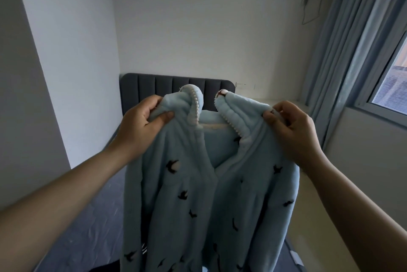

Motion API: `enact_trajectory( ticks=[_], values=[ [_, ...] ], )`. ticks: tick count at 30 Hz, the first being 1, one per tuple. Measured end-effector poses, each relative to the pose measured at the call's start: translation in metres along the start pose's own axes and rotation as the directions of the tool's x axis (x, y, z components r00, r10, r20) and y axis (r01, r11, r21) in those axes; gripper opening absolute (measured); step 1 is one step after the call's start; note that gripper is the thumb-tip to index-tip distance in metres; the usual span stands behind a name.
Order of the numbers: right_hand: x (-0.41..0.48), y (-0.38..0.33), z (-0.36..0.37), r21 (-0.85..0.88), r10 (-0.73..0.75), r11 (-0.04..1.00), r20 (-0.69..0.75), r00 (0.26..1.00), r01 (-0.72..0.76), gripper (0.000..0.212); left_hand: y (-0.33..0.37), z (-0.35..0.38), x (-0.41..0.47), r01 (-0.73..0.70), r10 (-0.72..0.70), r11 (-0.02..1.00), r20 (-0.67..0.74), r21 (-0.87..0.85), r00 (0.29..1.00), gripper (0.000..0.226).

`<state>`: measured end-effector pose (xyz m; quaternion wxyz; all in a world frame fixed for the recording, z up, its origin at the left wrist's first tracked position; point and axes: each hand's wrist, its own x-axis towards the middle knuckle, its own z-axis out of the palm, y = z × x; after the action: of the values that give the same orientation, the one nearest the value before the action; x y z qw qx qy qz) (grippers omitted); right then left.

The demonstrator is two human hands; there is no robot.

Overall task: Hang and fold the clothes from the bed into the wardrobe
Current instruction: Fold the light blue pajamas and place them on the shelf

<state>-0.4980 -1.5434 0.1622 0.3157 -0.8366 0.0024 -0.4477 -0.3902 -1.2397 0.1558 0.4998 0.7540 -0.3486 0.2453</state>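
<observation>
The bed [94, 238] with its blue-grey sheet fills the lower part of the view, and its dark padded headboard [154, 86] stands against the white wall. A curtain [352, 40] and a window [392, 78] are on the right side.

In front of the bed hangs a light blue fleece top [187, 194] with small dark bird figures. It is lifted clear of the sheet and spread open towards the camera. The left hand [138, 124] pinches one shoulder of it, thumb in front and fingers curled behind. The right hand [295, 133] clamps the other shoulder in the same way. The white-trimmed collar [229, 106] stands up between the two hands.

I judge that the step in hand is holding the top up by its shoulders to straighten it (no hanger is visible). The next move probably needs the front closed and the top either folded or put on a hanger.

The wardrobe is not in view, so I cannot tell what is inside it. A dark item lies at the bottom edge, too hidden to name.
</observation>
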Motion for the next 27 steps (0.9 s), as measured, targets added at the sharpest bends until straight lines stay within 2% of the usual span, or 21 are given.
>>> enact_trajectory(
  ticks=[4,10,14,18,22,25,27],
  values=[
    [-0.012,0.0,-0.003,-0.014,0.002,1.0,0.025,1.0,-0.002,0.021,0.002,-0.005,-0.008,-0.029,0.029,1.0,0.05,0.006,0.998,0.01],
    [-0.026,0.033,0.007,-0.019,0.044,0.999,0.113,0.993,-0.042,0.021,-0.021,0.024,-0.018,0.038,-0.039,0.999,0.091,0.01,0.995,0.006],
    [-0.027,0.081,0.033,-0.007,0.117,0.993,0.186,0.976,-0.117,0.016,-0.067,0.067,-0.016,0.134,-0.141,0.989,0.152,0.057,0.978,0.007],
    [-0.022,0.162,0.082,-0.031,0.211,0.977,0.27,0.939,-0.211,0.018,-0.14,0.132,-0.01,0.234,-0.26,0.96,0.178,0.153,0.949,0.01],
    [-0.023,0.277,0.159,-0.11,0.366,0.93,0.353,0.861,-0.35,0.022,-0.242,0.221,-0.012,0.337,-0.415,0.887,0.225,0.315,0.882,0.013],
    [-0.035,0.374,0.224,-0.156,0.547,0.83,0.417,0.726,-0.536,0.007,-0.323,0.296,-0.016,0.416,-0.514,0.82,0.187,0.392,0.837,0.028],
    [-0.057,0.423,0.254,-0.176,0.64,0.749,0.446,0.626,-0.639,0.023,-0.363,0.339,-0.032,0.475,-0.561,0.785,0.131,0.397,0.817,0.028]
  ],
)
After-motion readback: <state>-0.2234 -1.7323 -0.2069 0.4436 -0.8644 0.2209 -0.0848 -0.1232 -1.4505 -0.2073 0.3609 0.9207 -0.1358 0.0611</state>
